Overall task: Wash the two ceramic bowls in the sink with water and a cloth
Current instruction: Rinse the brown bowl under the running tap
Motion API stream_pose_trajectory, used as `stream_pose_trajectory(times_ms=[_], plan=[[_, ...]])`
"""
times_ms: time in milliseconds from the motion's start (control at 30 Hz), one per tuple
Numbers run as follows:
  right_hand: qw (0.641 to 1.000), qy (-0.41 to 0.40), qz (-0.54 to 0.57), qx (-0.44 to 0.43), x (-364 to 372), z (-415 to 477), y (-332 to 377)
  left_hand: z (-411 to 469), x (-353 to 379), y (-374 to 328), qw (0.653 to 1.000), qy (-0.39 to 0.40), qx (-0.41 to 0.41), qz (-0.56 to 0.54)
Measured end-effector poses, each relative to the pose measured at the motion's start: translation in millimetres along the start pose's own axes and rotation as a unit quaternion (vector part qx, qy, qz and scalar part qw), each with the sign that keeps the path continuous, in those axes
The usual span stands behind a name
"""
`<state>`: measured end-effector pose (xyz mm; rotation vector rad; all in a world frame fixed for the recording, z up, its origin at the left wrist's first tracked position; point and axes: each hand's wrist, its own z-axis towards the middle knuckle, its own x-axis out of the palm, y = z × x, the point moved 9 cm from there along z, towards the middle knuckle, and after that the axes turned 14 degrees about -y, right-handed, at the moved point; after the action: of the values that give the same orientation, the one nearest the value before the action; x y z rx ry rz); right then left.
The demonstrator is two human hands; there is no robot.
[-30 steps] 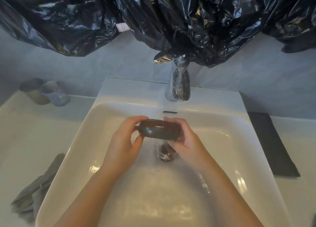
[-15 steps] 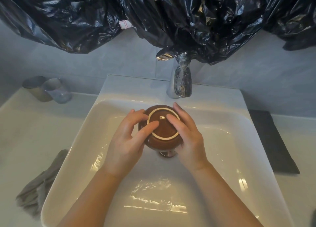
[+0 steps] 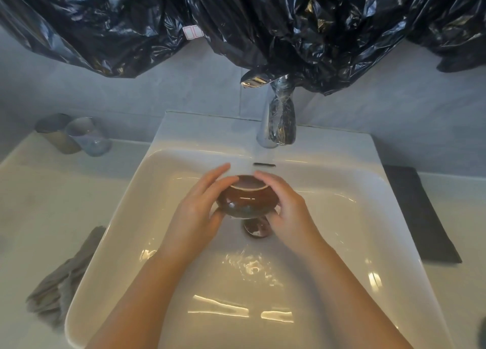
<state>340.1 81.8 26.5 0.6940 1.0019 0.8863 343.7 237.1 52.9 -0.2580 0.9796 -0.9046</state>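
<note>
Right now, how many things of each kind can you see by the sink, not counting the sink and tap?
Brown bowl, held over the sink in both hands: 1
Cups on the left counter: 2
Grey cloth: 1
Dark mat on the right: 1
Total: 5

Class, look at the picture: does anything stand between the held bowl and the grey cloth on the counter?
Yes: the left hand and the sink's raised left wall lie between the bowl and the cloth.
</note>
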Motion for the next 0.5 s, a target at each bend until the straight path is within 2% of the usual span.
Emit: stream_pose_trajectory(times_ms=[100,200,333,400,500], plan=[[0.988,0.044,0.054,0.136,5.1,-4.6,-22.4,-11.7,14.7,26.3,0.976,0.052,-0.181,-0.106],[0.968,0.037,0.099,0.227,8.8,-7.1,-30.4,-20.7,25.8,42.2,0.911,0.062,-0.338,-0.228],[0.922,0.049,0.105,0.369,21.7,-20.0,-38.1,-27.7,30.3,43.4,0.891,0.086,-0.400,-0.195],[0.908,0.039,0.118,0.400,23.4,-22.7,-35.1,-28.8,24.1,47.3,0.891,0.086,-0.415,-0.163],[0.901,0.031,0.128,0.413,22.5,-17.9,-22.4,-14.4,-18.2,52.2,0.921,0.002,-0.380,-0.086]])
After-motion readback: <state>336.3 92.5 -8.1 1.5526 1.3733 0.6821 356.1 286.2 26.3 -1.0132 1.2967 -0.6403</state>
